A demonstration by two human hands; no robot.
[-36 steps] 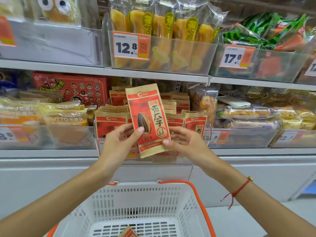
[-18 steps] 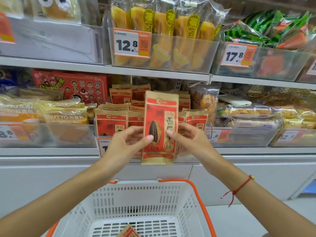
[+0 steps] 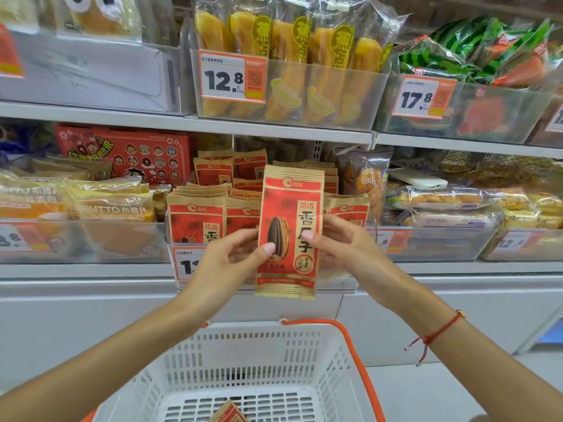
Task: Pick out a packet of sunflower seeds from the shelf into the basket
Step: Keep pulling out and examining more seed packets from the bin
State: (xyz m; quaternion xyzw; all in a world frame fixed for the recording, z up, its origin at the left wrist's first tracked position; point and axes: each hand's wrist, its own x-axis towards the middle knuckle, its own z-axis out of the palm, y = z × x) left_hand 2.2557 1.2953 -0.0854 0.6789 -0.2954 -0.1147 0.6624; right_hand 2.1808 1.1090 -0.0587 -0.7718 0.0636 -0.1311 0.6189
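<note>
The shelf (image 3: 274, 129) runs the full width of the view, with clear bins of snack goods on two levels. Below it, a white basket (image 3: 335, 354) with an orange handle (image 3: 353, 345) sits in the foreground; the corner of a red-and-tan pack (image 3: 229, 413) lies on its floor. The sunflower seed packet (image 3: 289, 229) is held upright in front of the shelf's stock of matching packets (image 3: 196, 219), above the basket and clear of it. The left hand (image 3: 227, 263) pinches its left edge, thumb on the front. The right hand (image 3: 347, 251) pinches its right edge likewise. A red string bracelet (image 3: 435, 335) circles the right wrist.
</note>
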